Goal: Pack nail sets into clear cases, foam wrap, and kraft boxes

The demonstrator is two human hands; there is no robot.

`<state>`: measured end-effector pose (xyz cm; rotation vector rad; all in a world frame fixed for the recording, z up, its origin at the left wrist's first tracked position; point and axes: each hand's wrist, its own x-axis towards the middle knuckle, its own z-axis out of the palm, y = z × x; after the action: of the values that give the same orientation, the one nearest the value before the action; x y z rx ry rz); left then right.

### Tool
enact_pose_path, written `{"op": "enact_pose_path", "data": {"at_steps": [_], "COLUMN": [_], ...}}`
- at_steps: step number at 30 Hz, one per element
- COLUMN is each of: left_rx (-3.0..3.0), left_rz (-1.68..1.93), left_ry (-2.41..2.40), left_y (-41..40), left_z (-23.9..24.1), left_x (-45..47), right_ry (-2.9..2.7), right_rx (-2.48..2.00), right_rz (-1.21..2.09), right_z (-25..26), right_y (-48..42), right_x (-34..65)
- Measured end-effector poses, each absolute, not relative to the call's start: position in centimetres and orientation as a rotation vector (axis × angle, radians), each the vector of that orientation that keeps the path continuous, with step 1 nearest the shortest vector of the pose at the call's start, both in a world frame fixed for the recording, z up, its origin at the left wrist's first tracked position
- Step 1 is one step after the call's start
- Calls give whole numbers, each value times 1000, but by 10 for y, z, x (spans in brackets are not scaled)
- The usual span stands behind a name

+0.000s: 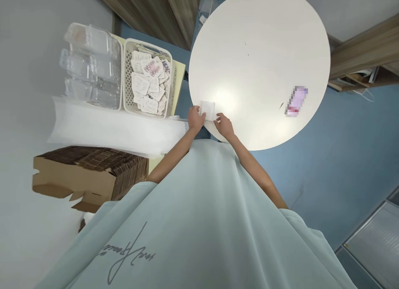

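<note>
A small white square packet [208,109] lies at the near left edge of the round white table [258,64]. What it is made of, and whether anything is inside, I cannot tell. My left hand [196,118] is at its left side, thumb over the lower left corner and fingers curled. By the lower right corner is my right hand [225,126], its fingers bent, with thumb and forefinger tips at the packet's edge. Both forearms reach in from below.
Left of the table, a white basket [125,79] holds many printed cards with press-on nails on some. Beside it are clear plastic boxes [104,69]. Nearer are white sheets [118,129] and stacked brown cartons [75,179]. A blurred-out purple item [297,101] lies on the table's right.
</note>
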<state>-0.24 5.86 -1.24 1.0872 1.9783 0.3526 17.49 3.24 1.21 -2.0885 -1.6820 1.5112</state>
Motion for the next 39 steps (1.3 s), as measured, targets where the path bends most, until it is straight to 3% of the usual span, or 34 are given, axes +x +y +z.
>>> {"op": "enact_pose_path", "data": {"at_steps": [6, 18, 29, 39], "left_rx": [994, 736, 646, 872], "left_rz": [448, 747, 1034, 1145], "left_ry": [2012, 2076, 1909, 2088], "left_y": [17, -89, -126, -202], "left_z": [32, 102, 122, 162], "left_x": [18, 4, -52, -203], "right_ry": [-1584, -1666, -1739, -1704], "right_rx": [-1944, -1682, -1594, -1531], "right_rz": [1626, 1943, 1779, 1588], "right_z": [45, 56, 93, 142], "right_y": [6, -25, -48, -90], "right_x": [213, 217, 170, 86]}}
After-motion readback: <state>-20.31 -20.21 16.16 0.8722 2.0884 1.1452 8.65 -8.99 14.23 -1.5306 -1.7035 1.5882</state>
